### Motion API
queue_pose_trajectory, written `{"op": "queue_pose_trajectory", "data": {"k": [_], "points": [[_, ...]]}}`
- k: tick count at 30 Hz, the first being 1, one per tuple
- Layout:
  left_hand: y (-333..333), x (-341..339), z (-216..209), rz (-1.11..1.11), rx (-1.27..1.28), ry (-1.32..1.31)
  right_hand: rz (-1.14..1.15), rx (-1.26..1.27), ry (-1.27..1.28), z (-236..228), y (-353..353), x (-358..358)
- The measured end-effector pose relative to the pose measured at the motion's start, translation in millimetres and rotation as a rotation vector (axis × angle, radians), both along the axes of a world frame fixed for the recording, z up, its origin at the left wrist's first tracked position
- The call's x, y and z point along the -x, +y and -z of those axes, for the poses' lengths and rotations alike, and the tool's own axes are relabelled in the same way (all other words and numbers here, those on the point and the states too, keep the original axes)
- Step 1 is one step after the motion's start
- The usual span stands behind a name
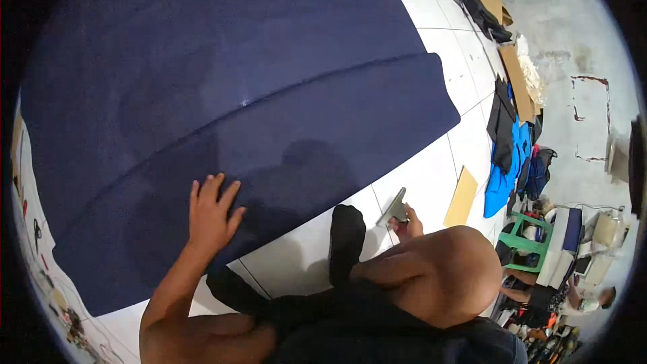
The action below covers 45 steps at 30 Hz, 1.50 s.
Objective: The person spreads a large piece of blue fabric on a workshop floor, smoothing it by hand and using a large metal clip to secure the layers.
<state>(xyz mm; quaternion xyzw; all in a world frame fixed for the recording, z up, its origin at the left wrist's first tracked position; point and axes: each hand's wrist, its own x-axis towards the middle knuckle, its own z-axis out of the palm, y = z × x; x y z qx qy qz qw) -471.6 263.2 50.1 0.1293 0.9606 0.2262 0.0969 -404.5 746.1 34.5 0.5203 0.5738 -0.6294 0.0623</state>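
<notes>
A wide sheet of dark blue cloth (155, 40) is spread over the floor, with a long fold or overlapping edge curving across it. My left hand (210, 219) rests on the near part of the cloth, palm down, fingers spread. To the right, beyond the cloth's near edge, my right hand (408, 222) is closed around a flat grey tool (393, 207) with a straight edge. Its exact kind I cannot make out. The tool is apart from the cloth, close to my dark-socked foot (347, 236). My bent bare knee hides part of my right arm.
White tiles (465, 74) border the cloth. A yellowish flat board (461, 195) lies on the right. Black and blue cloth pieces (505, 152) are heaped along the wall. A green plastic stool (526, 243) and another person (542, 300) are at the lower right. Scissors (37, 229) lie far left.
</notes>
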Motion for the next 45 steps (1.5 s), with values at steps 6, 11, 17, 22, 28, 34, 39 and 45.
{"op": "queue_pose_trajectory", "data": {"k": [6,11,17,22,28,34,39,45], "points": [[1.8,-12.6,20.9,-0.009,0.061,-0.011,-0.162,0.07,-0.054,9.8,13.7,0.4],[7.7,-14.9,20.9,-0.028,0.089,-0.056,-0.032,0.044,0.032,5.0,-13.9,21.3],[11.4,-10.6,13.1,-0.035,0.072,-0.091,-0.166,0.239,0.205,20.5,-31.2,44.5],[-31.5,-21.3,-6.1,-0.111,-0.105,-0.065,-0.417,0.365,0.034,24.3,-8.7,58.4],[-143.1,-152.9,27.2,-1.158,-0.26,-0.074,-0.432,-0.043,0.012,32.8,66.1,98.1],[-169.9,-240.9,23.1,-2.083,-1.258,-0.226,-0.272,0.192,0.045,82.9,92.4,123.6],[-189.9,-293.6,60.9,-1.929,-1.435,-0.032,-0.304,0.125,0.033,88.4,69.3,121.3],[-183.8,-289.1,79.6,-1.821,-1.639,-0.016,-0.41,0.014,0.144,77.8,64.6,122.8]]}}
